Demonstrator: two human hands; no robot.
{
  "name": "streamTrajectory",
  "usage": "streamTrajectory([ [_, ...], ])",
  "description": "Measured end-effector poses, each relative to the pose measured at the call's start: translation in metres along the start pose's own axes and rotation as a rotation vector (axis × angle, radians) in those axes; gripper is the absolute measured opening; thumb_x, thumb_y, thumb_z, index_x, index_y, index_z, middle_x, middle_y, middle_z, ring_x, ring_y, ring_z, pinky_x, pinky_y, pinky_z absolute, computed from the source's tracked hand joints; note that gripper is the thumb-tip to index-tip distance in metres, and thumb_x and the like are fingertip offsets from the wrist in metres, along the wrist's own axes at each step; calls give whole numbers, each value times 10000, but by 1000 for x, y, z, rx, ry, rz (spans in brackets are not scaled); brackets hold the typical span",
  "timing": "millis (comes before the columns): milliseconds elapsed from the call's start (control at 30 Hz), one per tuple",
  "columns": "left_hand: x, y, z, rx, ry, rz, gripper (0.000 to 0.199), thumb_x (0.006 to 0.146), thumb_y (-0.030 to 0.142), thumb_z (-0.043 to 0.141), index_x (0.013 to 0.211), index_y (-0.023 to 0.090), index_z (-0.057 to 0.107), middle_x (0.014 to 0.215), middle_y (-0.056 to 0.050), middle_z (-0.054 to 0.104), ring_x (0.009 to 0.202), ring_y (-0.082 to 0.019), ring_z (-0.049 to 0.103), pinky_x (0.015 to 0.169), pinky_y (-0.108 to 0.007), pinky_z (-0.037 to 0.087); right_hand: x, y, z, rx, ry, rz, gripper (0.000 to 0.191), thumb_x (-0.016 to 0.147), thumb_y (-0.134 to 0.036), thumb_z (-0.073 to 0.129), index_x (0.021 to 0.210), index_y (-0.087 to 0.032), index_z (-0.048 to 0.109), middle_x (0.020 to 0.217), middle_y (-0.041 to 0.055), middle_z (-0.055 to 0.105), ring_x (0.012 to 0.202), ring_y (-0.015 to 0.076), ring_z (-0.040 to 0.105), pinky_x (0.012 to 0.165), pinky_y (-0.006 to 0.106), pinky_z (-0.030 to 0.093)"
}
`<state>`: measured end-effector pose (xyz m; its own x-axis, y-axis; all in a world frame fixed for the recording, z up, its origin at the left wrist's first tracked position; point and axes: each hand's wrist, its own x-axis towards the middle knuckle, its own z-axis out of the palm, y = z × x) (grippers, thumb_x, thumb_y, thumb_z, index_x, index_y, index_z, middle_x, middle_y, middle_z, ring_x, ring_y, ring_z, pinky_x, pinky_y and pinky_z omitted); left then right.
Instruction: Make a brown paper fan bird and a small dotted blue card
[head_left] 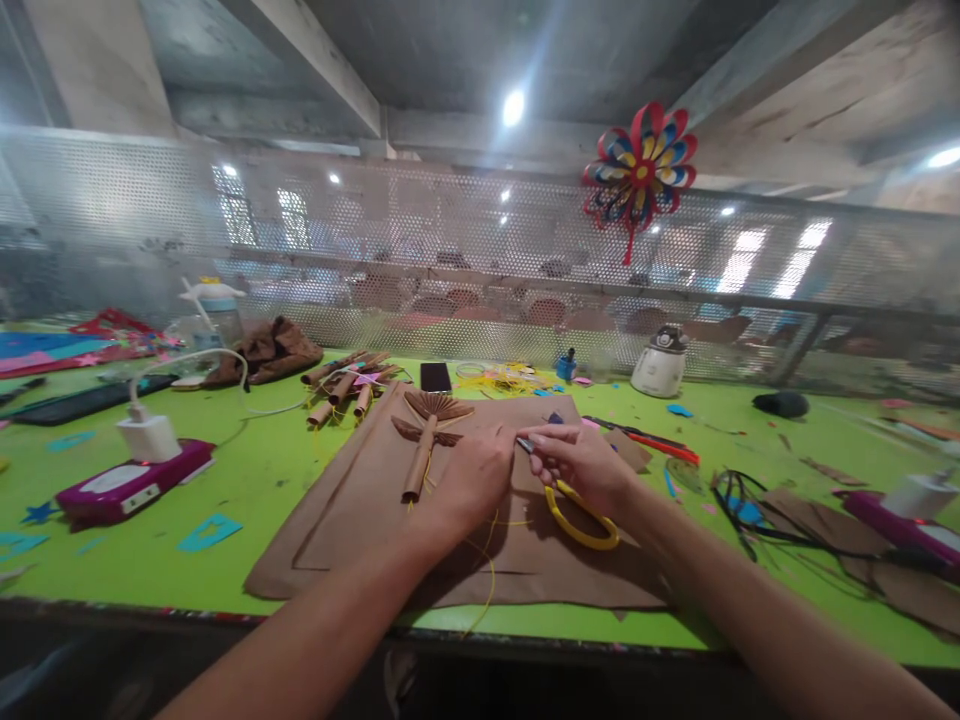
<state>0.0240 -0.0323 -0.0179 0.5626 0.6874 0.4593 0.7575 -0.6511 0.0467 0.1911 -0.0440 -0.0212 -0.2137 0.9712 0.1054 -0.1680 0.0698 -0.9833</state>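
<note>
My left hand (pixel 480 470) is closed in a pinch over the brown paper sheet (pixel 352 530); whatever lies between its fingertips is hidden. Thin yellow string (pixel 493 575) trails from beneath that hand toward the table edge. Just beside it, my right hand (pixel 581 462) is closed around a pair of scissors with a yellow handle (pixel 581 525). Their metal tip (pixel 525 444) points at my left fingertips, and the handle loop hangs below my palm. Left of my left hand lies a rolled brown paper figure (pixel 424 450) with pleated, fan-like wings.
More brown paper rolls (pixel 349 385) lie behind the sheet, near a black phone (pixel 435 377) and tangled yellow string (pixel 510 378). A purple power strip (pixel 135 485) sits left; red-handled scissors (pixel 664 443) and a black cable (pixel 750 510) lie right. A white bottle (pixel 660 362) stands by the mesh screen.
</note>
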Motion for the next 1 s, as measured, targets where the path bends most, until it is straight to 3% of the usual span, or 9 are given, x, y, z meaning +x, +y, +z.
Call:
streamTrajectory([
  [233, 1, -1, 3, 50, -23, 24, 264, 863, 98, 350, 907, 92, 610, 848, -132, 634, 773, -227, 590, 689, -338, 450, -2, -3, -3, -93, -44, 19, 329, 678, -378, 736, 889, -127, 723, 575, 17, 632, 470, 81, 513, 479, 223, 388],
  [367, 4, -2, 6, -167, 17, -21, 260, 875, 204, 395, 847, 131, 643, 807, -94, 651, 752, -195, 583, 715, -312, 428, 0, -5, -11, -156, -66, 19, 307, 691, -381, 718, 855, -122, 724, 575, 17, 630, 475, 79, 509, 490, 221, 384],
  [633, 11, -8, 6, -655, 45, -180, 256, 812, 252, 418, 639, 165, 585, 597, 0, 572, 603, -132, 514, 594, -242, 385, 1, -10, -19, -73, -46, 43, 306, 699, -344, 719, 908, -120, 716, 622, 30, 631, 511, 79, 511, 502, 219, 386],
  [1000, 10, 1, 2, -985, -33, -201, 217, 789, 247, 449, 702, 147, 620, 593, 5, 572, 544, -103, 491, 563, -224, 404, 0, -11, -18, -40, -81, 29, 264, 712, -326, 711, 879, -121, 718, 635, 35, 627, 541, 81, 522, 515, 209, 396],
])
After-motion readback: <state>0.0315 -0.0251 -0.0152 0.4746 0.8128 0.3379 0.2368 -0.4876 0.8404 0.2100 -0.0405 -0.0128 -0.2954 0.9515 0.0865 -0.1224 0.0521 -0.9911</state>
